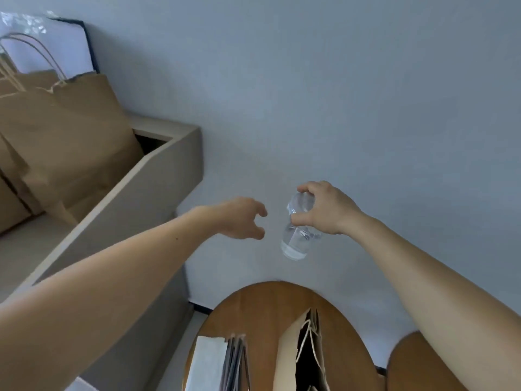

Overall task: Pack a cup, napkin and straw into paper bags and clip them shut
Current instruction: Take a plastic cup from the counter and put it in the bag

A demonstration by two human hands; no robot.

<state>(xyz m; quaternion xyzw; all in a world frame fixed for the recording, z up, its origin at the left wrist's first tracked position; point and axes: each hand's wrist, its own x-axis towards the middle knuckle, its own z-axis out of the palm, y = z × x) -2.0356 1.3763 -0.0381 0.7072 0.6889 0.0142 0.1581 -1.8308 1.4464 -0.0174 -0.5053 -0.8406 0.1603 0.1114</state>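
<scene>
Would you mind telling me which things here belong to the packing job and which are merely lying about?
Job: clear cup, held by right hand; left hand, open beside it; open paper bag on round table.
Lying about: spare bags in beige bin; white board.

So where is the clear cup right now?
Head view, just right of centre: the clear cup is in the air, gripped by the right hand, the left hand close beside it, above the open paper bag on the table.
</scene>
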